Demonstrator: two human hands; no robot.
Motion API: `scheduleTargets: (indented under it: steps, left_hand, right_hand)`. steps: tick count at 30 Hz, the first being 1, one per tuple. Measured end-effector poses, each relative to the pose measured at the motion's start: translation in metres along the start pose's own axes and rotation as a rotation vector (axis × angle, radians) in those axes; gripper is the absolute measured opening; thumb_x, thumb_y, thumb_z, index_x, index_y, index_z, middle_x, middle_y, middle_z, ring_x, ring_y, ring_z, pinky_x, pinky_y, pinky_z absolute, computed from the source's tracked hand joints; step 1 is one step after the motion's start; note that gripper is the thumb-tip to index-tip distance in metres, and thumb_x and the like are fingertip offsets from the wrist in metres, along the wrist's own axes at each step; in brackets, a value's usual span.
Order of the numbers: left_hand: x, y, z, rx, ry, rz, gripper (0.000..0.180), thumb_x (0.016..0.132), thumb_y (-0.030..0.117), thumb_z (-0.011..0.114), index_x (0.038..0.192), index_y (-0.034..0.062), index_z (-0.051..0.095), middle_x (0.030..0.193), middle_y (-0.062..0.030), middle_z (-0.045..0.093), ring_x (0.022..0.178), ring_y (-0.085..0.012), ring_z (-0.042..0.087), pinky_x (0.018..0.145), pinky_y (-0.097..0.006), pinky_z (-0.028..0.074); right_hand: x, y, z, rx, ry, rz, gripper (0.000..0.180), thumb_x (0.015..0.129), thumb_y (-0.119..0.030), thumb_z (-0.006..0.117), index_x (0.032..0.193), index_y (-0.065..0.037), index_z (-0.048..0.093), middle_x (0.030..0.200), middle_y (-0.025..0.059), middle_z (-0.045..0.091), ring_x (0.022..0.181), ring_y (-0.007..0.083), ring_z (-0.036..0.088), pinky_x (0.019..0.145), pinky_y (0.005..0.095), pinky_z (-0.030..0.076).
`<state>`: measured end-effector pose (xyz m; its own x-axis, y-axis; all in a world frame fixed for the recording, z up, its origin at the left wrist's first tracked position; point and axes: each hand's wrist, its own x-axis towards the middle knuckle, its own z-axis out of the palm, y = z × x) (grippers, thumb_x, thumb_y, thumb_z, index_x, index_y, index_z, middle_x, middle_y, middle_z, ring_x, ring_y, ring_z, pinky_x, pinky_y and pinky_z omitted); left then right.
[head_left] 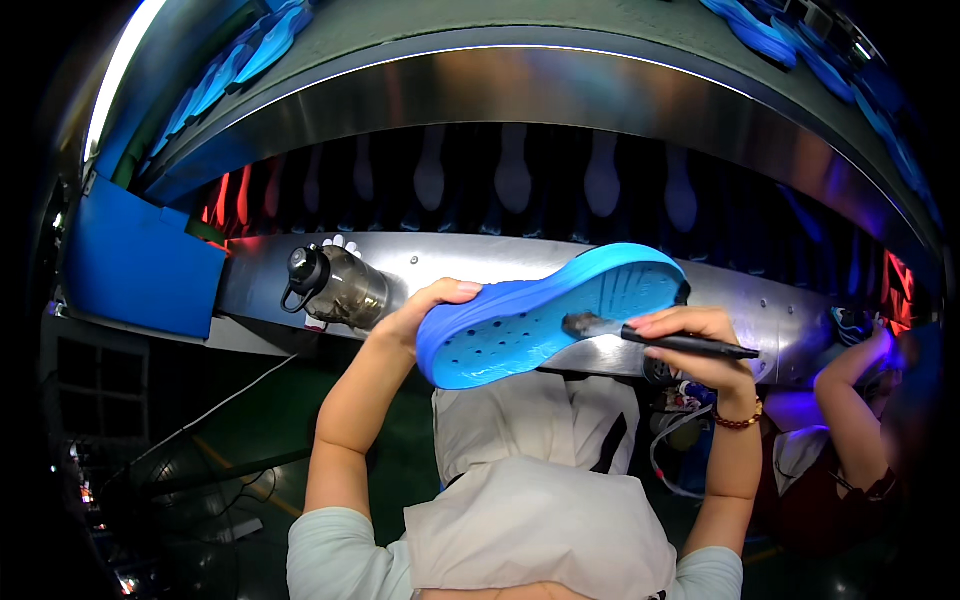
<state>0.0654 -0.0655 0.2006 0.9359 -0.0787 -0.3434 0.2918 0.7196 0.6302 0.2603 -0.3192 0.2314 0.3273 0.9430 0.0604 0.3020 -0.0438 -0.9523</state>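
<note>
Head view: a worker's left hand (425, 310) grips the heel end of a blue sole (545, 315), fingers curled round its edge and thumb on top, tilting the perforated face up toward the eyes, apparently so the brush can reach it. The right hand (700, 345) is closed around a black-handled brush (655, 338), whose bristle tip touches the middle of the sole. The sole is held in the air just in front of a steel conveyor ledge (470, 255). On that ledge, just left of the left hand, lies a dark bottle (335, 285) on its side. Behind it, pale soles (512, 170) hang in a dark tunnel. At far right another person's arm (850, 410) works near the ledge; what it holds is too dim to tell.
</note>
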Motion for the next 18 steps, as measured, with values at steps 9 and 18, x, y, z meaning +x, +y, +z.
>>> scheduleTargets:
  steps: [9, 18]
  left_hand:
    - [0.056, -0.049, -0.016, -0.498, -0.11, 0.426, 0.081, 0.078, 0.071, 0.026, 0.128, 0.0088, 0.04, 0.122, -0.0145, 0.047, 0.11, -0.0312, 0.047, 0.093, -0.048, 0.039]
    - [0.09, -0.076, -0.003, -0.424, 0.012, 0.327, 0.094, 0.072, 0.079, 0.012, 0.129, 0.0077, 0.034, 0.115, -0.0185, 0.049, 0.108, -0.0311, 0.049, 0.091, -0.046, 0.042]
  right_hand:
    - [0.0, -0.008, 0.034, 0.029, 0.082, -0.243, 0.023, 0.068, 0.002, 0.066, 0.09, 0.002, 0.064, 0.088, 0.0149, 0.065, 0.079, 0.0213, 0.065, 0.071, 0.0268, 0.05]
    - [0.011, 0.022, 0.078, -0.29, 0.181, -0.373, 0.015, 0.069, -0.002, 0.064, 0.084, -0.001, 0.063, 0.076, 0.0112, 0.064, 0.07, 0.0213, 0.063, 0.066, 0.0283, 0.049]
